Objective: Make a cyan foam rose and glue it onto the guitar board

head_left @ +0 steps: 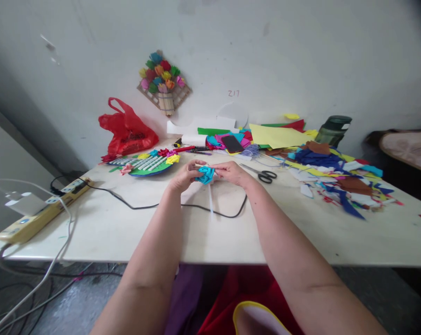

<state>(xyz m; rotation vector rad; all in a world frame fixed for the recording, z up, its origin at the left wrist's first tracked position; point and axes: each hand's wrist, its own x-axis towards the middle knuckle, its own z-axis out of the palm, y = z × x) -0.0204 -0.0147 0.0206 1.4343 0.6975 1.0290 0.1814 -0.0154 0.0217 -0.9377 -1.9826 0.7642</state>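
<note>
Over the middle of the table, my left hand (188,176) is closed around a blue paper flower (206,174). The fingers of my right hand (231,172) pinch the flower's right edge. A thin white strip (210,200) hangs down below the flower toward the tabletop. Black-handled scissors (264,175) lie just right of my right hand. Left of my hands is a round green board (150,170) with striped rolls and several small paper flowers on it.
A yellowish power strip (44,211) with a white charger (25,204) lies at left, and its black cable (126,203) runs under my hands. A red plastic bag (130,130) stands behind. Paper scraps (346,181), a dark bottle (333,130) and a phone (232,144) lie around.
</note>
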